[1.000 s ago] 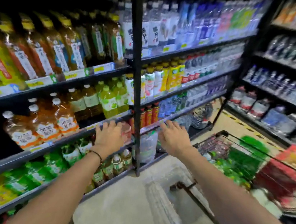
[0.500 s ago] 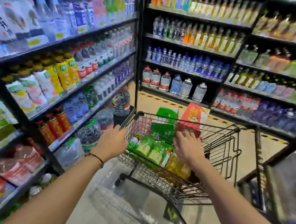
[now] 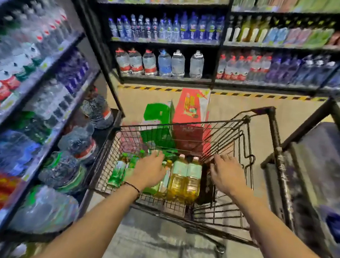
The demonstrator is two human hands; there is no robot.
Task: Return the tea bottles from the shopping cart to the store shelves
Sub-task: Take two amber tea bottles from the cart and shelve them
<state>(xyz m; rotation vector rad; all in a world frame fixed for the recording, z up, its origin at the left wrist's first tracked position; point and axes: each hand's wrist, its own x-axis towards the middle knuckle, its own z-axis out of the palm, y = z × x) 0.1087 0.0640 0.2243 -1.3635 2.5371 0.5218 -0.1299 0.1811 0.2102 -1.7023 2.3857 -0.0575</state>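
The shopping cart (image 3: 245, 160) stands in a narrow aisle. Its left rim is just beside the left shelves (image 3: 67, 115) at 9 o'clock, where big water jugs (image 3: 84, 145) bulge toward it, and a dark rack (image 3: 285, 165) closes in at 3 o'clock. Bare floor (image 3: 291, 116) lies open from 12 to 2 o'clock, up to the striped tape (image 3: 255, 95) under the back shelves (image 3: 167, 42).

My left hand (image 3: 150, 169), a black band (image 3: 133, 186) on its wrist, reaches down into the cart with loose, nearly straight fingers pointing to 12 o'clock. It lies over the green tea bottles (image 3: 119, 169); I cannot tell whether it touches one. My right hand (image 3: 227, 175) hangs spread wide, gripping nothing, over the cart's right side, its fingertips near the wires.

Two yellow tea bottles (image 3: 185, 180) stand between my hands, capped and upright, touching each other. A red carton (image 3: 190, 114) and a green carton (image 3: 157, 122) lean at the cart's far end, at 12 o'clock. The shelves around me are blurred.
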